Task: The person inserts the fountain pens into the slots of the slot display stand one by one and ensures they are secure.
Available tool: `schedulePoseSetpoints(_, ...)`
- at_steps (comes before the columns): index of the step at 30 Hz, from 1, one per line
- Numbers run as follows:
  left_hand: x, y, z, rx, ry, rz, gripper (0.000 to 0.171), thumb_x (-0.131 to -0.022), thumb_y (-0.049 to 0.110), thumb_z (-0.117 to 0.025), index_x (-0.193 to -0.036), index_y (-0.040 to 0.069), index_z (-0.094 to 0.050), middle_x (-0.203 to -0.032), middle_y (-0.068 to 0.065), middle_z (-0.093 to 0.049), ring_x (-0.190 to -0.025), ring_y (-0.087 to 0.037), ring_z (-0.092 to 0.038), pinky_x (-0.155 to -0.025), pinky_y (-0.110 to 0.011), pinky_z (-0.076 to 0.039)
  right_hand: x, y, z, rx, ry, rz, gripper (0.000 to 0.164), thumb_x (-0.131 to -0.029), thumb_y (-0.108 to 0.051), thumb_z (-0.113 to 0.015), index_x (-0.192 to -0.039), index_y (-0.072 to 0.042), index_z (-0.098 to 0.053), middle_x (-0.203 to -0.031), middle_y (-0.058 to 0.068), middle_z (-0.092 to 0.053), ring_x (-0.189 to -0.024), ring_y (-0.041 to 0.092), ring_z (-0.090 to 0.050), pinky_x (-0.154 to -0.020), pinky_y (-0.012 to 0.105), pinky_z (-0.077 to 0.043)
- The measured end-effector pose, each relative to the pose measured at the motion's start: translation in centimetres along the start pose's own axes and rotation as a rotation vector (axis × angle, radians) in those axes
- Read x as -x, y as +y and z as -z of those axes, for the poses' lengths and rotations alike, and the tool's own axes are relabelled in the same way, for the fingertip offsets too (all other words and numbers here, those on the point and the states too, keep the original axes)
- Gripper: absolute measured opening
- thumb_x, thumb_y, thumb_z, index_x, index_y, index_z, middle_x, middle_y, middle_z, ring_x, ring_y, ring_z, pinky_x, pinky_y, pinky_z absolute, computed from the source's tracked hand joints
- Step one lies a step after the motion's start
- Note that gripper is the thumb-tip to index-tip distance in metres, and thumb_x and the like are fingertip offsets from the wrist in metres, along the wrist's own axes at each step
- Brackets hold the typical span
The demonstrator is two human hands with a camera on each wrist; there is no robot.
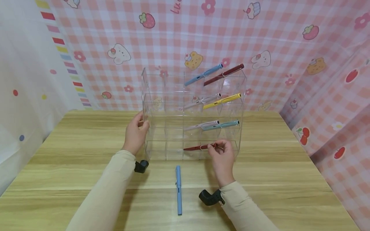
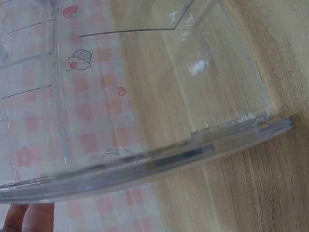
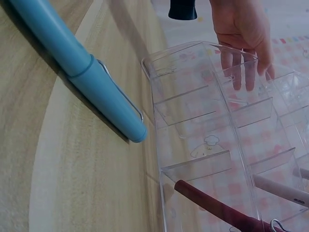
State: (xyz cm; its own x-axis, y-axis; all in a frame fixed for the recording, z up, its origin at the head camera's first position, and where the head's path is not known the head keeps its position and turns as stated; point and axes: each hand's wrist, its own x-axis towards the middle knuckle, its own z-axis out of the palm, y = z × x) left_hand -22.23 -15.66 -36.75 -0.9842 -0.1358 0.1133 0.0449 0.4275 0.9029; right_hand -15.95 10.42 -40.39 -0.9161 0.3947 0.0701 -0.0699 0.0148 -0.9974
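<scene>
A clear acrylic pen rack (image 1: 143, 88) with several tiers stands upright on the table. My left hand (image 1: 135, 134) grips its left side panel; in the left wrist view, fingertips (image 2: 38, 217) show beyond the panel's edge. With thumb and fingertips, my right hand (image 1: 224, 160) pinches the capped end of a dark red pen (image 1: 195, 148), which lies sideways in the lowest tier. The right wrist view shows this pen's other end (image 3: 203, 197) against the rack's dividers. A blue capped pen (image 1: 179, 195) lies on the table in front of the rack, between my forearms.
Higher tiers hold a blue pen (image 1: 203, 74), a second dark red pen (image 1: 224, 75), a pale grey pen (image 1: 206, 99), a yellow pen (image 1: 222, 101), a pale pink pen (image 1: 206, 124) and a teal pen (image 1: 224, 125). Behind the wooden table (image 1: 268, 179) hangs a pink checked cloth (image 1: 173, 41).
</scene>
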Motion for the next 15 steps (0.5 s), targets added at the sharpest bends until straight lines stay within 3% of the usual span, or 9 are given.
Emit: schedulePoseSetpoints(15, 0.05, 0.07, 0.0, -0.016, 0.003, -0.006, 0.048, -0.098, 0.015, -0.044, -0.146, 0.015, -0.043, -0.136, -0.015, -0.053, -0.122, -0.031, -0.05, -0.094, -0.049, -0.047, 0.4, 0.33, 0.16, 0.021, 0.007, 0.032, 0.021, -0.083, 0.007, -0.064, -0.099, 0.004, -0.05, -0.098, 0.009, -0.051, -0.084, 0.011, -0.056, -0.067, 0.015, -0.048)
